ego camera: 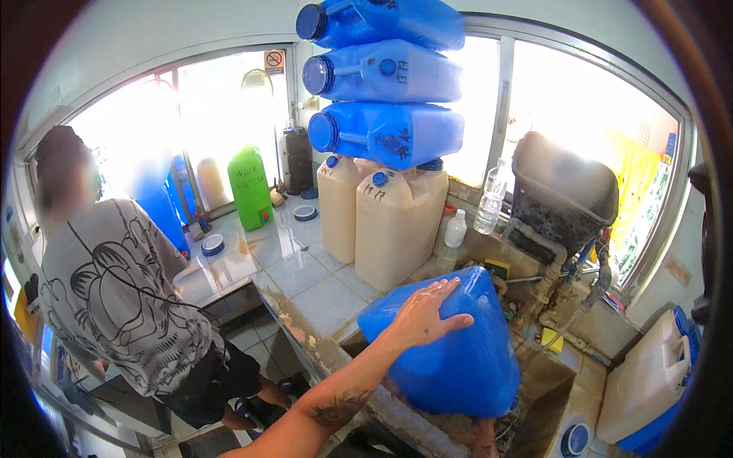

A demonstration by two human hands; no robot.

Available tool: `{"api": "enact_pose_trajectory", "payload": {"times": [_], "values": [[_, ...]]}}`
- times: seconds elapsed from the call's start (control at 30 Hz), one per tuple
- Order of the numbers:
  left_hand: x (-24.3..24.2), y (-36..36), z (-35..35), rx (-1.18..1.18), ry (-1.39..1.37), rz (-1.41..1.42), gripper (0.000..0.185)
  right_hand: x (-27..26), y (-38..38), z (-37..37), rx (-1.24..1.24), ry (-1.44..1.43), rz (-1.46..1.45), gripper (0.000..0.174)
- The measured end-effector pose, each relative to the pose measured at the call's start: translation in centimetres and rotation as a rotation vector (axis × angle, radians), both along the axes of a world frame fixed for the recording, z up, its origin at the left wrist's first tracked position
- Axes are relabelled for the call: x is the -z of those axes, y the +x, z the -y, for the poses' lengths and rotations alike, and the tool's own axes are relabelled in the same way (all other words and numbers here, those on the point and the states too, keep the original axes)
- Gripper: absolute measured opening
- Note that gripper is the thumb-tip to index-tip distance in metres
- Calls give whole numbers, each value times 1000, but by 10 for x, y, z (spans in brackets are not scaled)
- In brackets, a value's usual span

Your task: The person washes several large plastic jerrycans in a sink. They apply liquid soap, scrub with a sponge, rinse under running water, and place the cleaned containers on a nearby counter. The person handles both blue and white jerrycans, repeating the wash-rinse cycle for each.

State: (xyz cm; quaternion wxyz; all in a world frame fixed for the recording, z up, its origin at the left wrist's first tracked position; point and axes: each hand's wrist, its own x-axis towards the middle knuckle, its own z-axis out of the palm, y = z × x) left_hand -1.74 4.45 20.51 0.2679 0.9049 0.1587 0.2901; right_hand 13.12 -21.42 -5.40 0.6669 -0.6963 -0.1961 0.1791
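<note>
A wet blue plastic water jug (452, 366) sits tilted in a worn concrete sink (544, 366), its flat base turned up towards me. My left hand (429, 315) lies palm down on its upper side, thumb spread away from the fingers. Below the jug's near edge, a small part of my right hand or wrist (484, 438) shows; its fingers are hidden behind the jug. On the tiles just beyond the sink stand cream plastic jugs (395, 229) with blue caps. A yellow sponge (551, 340) rests on the ledge right of the sink.
Several blue jugs (395, 74) are stacked on the cream ones. A black tub (564, 189) with pipes is behind the sink, beside a clear bottle (491, 200). A green container (250, 189) stands further back. At right leans a white jug (641, 372). A person (131, 286) stands at left.
</note>
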Motion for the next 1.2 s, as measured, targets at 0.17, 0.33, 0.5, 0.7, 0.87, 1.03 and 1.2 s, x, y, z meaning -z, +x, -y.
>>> {"api": "enact_pose_trajectory", "payload": {"times": [0.17,0.33,0.5,0.7,0.87,1.03,1.2], "values": [[0,-1,2,11,19,-18,91,0,-2,6,15,-10,-4,37],[-2,2,5,20,36,38,98,1,-2,8,10,-11,-4,36],[-4,3,9,26,39,28,96,0,0,6,2,-14,-5,36],[-7,3,13,21,46,19,95,-1,2,4,-11,-6,-1,36],[-8,4,15,6,66,-1,93,-3,0,6,-12,-3,3,36],[-8,7,17,32,44,19,96,-3,-1,9,1,-16,-2,36],[-10,9,20,13,63,-43,93,-3,0,11,2,-23,-3,35]]}}
